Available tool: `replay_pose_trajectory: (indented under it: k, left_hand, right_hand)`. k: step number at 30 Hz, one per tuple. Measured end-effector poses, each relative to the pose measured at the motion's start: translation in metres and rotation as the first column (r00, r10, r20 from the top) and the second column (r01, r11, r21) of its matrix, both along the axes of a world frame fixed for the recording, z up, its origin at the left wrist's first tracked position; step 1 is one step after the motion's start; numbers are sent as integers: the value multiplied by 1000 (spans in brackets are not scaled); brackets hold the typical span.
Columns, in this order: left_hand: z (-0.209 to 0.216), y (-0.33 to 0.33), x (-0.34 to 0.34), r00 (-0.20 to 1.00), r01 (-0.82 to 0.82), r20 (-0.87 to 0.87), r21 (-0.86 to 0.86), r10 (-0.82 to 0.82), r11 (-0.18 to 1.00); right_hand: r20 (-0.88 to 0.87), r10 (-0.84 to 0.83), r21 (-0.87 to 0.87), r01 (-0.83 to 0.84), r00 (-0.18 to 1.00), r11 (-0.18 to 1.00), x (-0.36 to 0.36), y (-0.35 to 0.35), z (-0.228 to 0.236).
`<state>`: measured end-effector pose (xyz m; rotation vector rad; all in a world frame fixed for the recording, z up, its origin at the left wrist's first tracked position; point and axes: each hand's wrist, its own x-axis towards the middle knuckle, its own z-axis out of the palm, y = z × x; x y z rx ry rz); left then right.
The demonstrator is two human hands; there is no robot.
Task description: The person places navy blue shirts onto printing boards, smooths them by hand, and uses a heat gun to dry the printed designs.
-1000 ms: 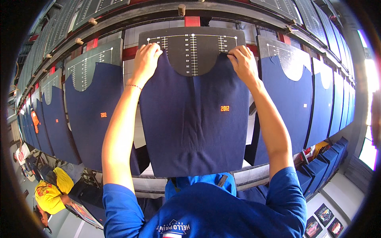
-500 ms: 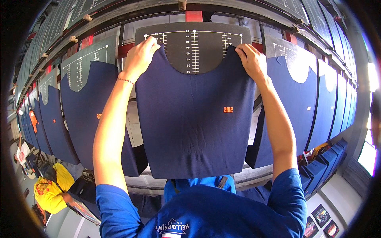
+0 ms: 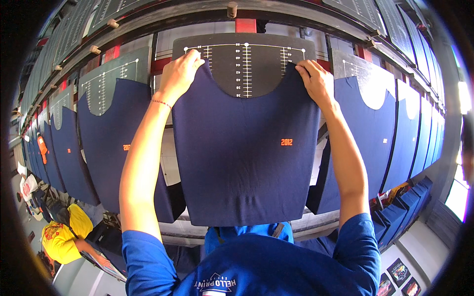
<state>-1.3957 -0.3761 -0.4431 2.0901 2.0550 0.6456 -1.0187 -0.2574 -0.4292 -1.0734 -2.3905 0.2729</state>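
A navy shirt panel (image 3: 242, 167) with a scooped neckline and a small orange print (image 3: 287, 142) lies over a dark printing board (image 3: 232, 64). White ruled scales mark the bare top of the board, inside the neckline. My left hand (image 3: 181, 74) is closed on the panel's left shoulder corner, near the board's upper left corner. At the opposite shoulder corner, my right hand (image 3: 316, 83) pinches the cloth between thumb and fingers. Faint creases run across the lower middle of the panel, while its upper part looks smooth.
Similar boards with navy panels stand in a row on both sides, such as the left panel (image 3: 111, 133) and the right panel (image 3: 363, 128). A metal rail (image 3: 197, 15) with pegs crosses behind. A person in a yellow shirt (image 3: 61, 241) is at the lower left.
The view has shifted slightly, so the board and panel sit a little lower in the picture. Both hands keep their hold on the shoulder corners. The yellow-shirted person's arm has moved.
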Motion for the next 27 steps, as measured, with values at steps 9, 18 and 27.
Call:
replay_pose_trajectory:
  k: [9, 18, 27]
  left_hand:
    - [-4, 0, -2, 1000, 18, 12, 81, -19, 997]
    - [-6, -2, -3, 999, 31, -35, 74, -29, 997]
    - [11, -22, 20, 950, -195, -211, 176, 230, 965]
  right_hand:
    - [-16, 4, -20, -4, 1000, 1000, 1, 2, -1]
    - [-24, 1, -12, -2, 1000, 1000, 2, 4, -2]
    - [-34, -171, 84, 173, 985, 981, 11, -11, 2]
